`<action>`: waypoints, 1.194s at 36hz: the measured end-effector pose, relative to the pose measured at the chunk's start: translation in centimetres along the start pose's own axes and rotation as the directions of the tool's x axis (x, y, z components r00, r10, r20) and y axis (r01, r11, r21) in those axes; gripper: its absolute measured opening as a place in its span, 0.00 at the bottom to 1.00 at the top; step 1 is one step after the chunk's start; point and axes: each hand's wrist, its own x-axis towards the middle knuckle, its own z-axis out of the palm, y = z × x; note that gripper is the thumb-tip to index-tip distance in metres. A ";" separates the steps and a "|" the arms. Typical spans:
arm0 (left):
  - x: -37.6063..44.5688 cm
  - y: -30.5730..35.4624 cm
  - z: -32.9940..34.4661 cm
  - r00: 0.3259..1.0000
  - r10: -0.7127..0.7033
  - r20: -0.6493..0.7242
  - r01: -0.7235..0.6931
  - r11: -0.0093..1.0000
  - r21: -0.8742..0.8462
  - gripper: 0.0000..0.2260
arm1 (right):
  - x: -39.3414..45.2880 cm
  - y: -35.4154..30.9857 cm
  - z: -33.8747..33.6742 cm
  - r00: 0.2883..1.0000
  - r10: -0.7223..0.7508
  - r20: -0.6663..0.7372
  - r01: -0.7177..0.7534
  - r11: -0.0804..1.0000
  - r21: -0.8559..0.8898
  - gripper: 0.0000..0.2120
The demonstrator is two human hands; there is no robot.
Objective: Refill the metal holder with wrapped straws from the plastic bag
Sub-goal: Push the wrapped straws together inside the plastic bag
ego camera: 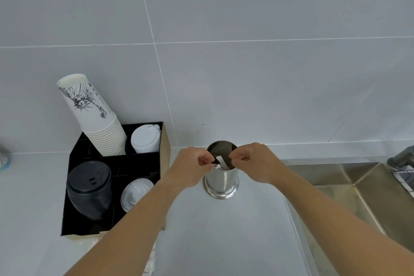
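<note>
A shiny metal holder [221, 182] stands upright on the white counter near the back wall. White wrapped straws [220, 162] poke up inside its mouth. My left hand [190, 167] is at the holder's left rim, fingers pinched on the white straw ends. My right hand [255, 161] is at the right rim with fingers curled in; what it grips is hidden. A clear plastic bag [149, 263] with white straws lies at the bottom edge, mostly hidden under my left forearm.
A black organiser [69, 219] on the left holds stacked paper cups [94, 116], white lids [145, 139], black lids [89, 188] and clear lids [134, 192]. A steel sink [349, 190] lies to the right, with a tap [401, 158] at its far corner.
</note>
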 end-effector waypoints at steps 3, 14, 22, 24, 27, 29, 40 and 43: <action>-0.8 -0.4 -0.4 0.999 -0.032 -0.016 0.031 0.997 -0.076 0.05 | -0.6 0.0 -0.5 1.000 0.024 -0.018 -0.023 0.996 0.087 0.08; -9.3 -3.2 -2.4 0.908 -0.416 0.051 0.285 0.524 -0.802 0.05 | -5.5 0.7 -0.3 0.976 0.210 0.065 -0.192 0.671 0.716 0.08; -18.1 -9.0 -3.6 0.831 -0.552 0.060 0.320 0.389 -0.864 0.07 | -9.5 1.9 4.8 0.932 0.321 0.170 -0.304 0.436 0.847 0.10; -20.1 -10.6 -4.1 0.801 -0.596 0.060 0.333 0.360 -0.871 0.07 | -10.2 2.0 6.4 0.922 0.325 0.208 -0.338 0.417 0.844 0.11; -23.0 -13.2 -5.1 0.735 -0.676 0.047 0.346 0.315 -0.884 0.07 | -10.7 1.8 9.0 0.902 0.335 0.273 -0.399 0.403 0.824 0.11; -24.1 -14.1 -5.5 0.709 -0.704 0.038 0.356 0.310 -0.882 0.07 | -11.0 2.0 10.0 0.892 0.345 0.292 -0.419 0.387 0.821 0.11; -29.1 -21.9 -10.0 0.569 -0.822 0.013 0.419 0.276 -0.865 0.07 | -11.1 0.3 18.6 0.819 0.421 0.390 -0.549 0.375 0.747 0.11; -29.6 -24.0 -11.6 0.555 -0.832 0.004 0.430 0.282 -0.858 0.06 | -11.5 -0.2 20.6 0.800 0.446 0.402 -0.578 0.390 0.717 0.10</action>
